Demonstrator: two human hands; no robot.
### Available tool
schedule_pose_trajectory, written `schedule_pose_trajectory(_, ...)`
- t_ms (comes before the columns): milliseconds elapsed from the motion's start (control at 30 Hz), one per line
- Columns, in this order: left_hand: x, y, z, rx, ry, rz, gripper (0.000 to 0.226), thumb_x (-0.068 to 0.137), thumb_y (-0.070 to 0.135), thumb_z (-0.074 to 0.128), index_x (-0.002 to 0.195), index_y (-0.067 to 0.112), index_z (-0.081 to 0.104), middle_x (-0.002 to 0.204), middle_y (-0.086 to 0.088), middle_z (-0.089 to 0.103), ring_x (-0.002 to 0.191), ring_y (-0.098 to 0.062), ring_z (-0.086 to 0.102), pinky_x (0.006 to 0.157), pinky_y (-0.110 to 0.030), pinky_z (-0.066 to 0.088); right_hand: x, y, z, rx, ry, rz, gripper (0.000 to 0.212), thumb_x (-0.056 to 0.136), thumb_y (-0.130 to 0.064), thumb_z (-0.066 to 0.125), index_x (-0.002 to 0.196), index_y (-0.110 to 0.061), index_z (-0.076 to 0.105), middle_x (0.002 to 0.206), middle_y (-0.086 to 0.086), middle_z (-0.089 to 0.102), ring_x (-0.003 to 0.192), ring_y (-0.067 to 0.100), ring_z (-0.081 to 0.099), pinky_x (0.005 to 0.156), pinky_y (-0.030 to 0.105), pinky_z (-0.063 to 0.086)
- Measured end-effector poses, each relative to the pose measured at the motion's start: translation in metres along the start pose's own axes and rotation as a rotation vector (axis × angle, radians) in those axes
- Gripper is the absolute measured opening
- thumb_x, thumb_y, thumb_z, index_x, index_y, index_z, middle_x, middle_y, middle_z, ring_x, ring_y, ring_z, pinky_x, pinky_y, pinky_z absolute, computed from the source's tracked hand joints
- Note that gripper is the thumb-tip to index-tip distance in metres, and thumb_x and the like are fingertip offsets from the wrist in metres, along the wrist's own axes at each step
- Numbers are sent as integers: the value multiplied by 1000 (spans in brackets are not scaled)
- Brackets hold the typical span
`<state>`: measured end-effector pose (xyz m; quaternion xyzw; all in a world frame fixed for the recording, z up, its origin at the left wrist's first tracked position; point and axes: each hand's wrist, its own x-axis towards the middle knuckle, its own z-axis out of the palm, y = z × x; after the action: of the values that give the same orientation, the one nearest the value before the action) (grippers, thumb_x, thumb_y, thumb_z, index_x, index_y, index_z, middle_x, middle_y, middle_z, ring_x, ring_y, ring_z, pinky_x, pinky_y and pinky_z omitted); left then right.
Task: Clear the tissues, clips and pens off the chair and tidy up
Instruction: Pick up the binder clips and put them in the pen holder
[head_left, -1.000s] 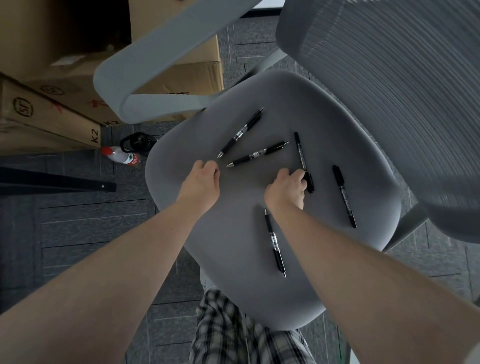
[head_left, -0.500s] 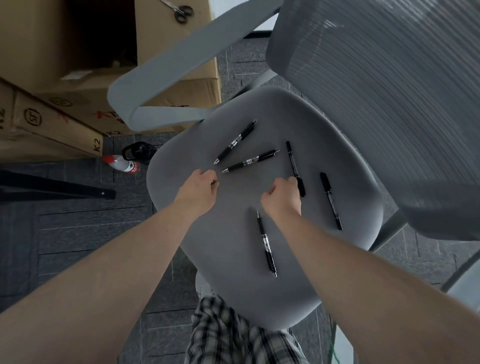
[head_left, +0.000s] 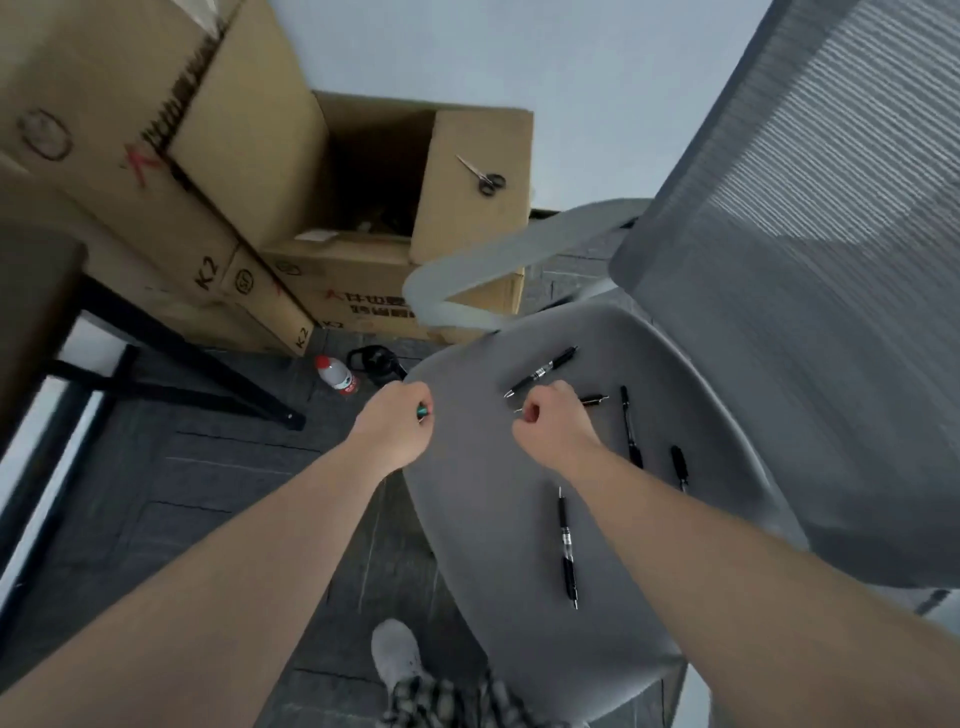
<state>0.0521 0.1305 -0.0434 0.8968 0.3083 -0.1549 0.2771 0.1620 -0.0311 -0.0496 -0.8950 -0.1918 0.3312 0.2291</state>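
Closed left hand (head_left: 397, 423) pinches small green-tipped item (head_left: 424, 412), likely clip; right hand (head_left: 553, 418) fisted, contents hidden. Five slim black plastic pens (head_left: 567, 545) lie scattered on grey padded chair seat (head_left: 483, 499). Pens light, stiff, smooth, roll-prone; pinch mid-barrel.

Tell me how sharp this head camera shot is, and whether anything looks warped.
Head view: motion blur smears the mesh backrest and the cardboard boxes; wide-angle distortion bends the frame edges; the pens on the chair seat remain readable; lighting is soft, without glare.
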Motion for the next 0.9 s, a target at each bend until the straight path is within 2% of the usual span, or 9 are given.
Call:
schedule_pose_trajectory(100, -34, -24, -28, 0, 81, -32, 3, 91, 19, 52, 88, 17, 53, 99, -10, 59, 86, -28, 58, 70, -37, 47, -12, -45, 6, -86, -23, -142, 21, 81, -13, 56, 66, -19, 43, 96, 5, 39, 79, 23, 45, 79, 31, 45)
schedule_pose_trajectory(167, -59, -44, -47, -4, 132, -59, 5, 91, 19, 52, 92, 14, 55, 98, -11, 58, 85, -27, 58, 71, -37, 49, -23, -78, 12, -128, -56, -215, 17, 83, -13, 55, 70, -16, 46, 95, 4, 38, 79, 24, 46, 77, 32, 45)
schedule_pose_trajectory(267, -105, -81, -78, -27, 214, -126, 13, 92, 18, 53, 101, 11, 58, 97, -8, 54, 79, -22, 54, 66, -30, 44, -45, -131, 29, -186, -96, -324, 26, 85, -11, 54, 65, -20, 40, 96, 7, 39, 82, 26, 47, 72, 33, 42)
schedule_pose_trajectory(367, -159, -130, -107, -37, 304, -201, 13, 93, 20, 54, 102, 12, 58, 102, -9, 55, 81, -20, 52, 70, -27, 42, -76, -192, 55, -234, -137, -420, 24, 86, -13, 55, 67, -19, 42, 102, 10, 43, 86, 29, 51, 69, 33, 41)
schedule_pose_trajectory(467, -219, -185, -135, -36, 376, -278, 15, 93, 22, 54, 103, 11, 59, 104, -9, 57, 79, -20, 52, 69, -27, 41, -116, -255, 93, -289, -143, -544, 27, 87, -17, 57, 66, -21, 41, 97, 7, 41, 79, 26, 48, 63, 30, 39)
schedule_pose_trajectory(567, -288, -242, -153, -70, 442, -371, 17, 92, 24, 55, 102, 11, 59, 98, -8, 55, 76, -23, 53, 67, -29, 41, -169, -315, 141, -316, -177, -659, 18, 85, -18, 58, 70, -19, 48, 94, 5, 42, 79, 24, 50, 69, 34, 45)
schedule_pose_trajectory(667, -354, -297, -165, -98, 481, -450, 19, 90, 25, 58, 103, 11, 59, 96, -7, 52, 83, -26, 55, 73, -31, 44, -225, -368, 192, -302, -236, -759, 27, 84, -13, 57, 63, -20, 42, 93, 6, 44, 77, 24, 49, 65, 27, 38)
schedule_pose_trajectory(733, -394, -329, -171, -108, 494, -495, 20, 89, 26, 60, 102, 11, 59, 98, -7, 53, 86, -25, 55, 78, -30, 45, -259, -398, 226, -302, -277, -798, 30, 85, -12, 57, 62, -22, 40, 95, 5, 44, 76, 23, 48, 69, 28, 38)
schedule_pose_trajectory(900, -475, -398, -187, -158, 546, -615, 18, 88, 26, 61, 100, 14, 56, 96, -3, 46, 84, -22, 48, 76, -27, 38, -325, -465, 300, -327, -385, -936, 26, 80, -13, 59, 60, -23, 44, 90, 7, 50, 78, 23, 52, 69, 27, 38)
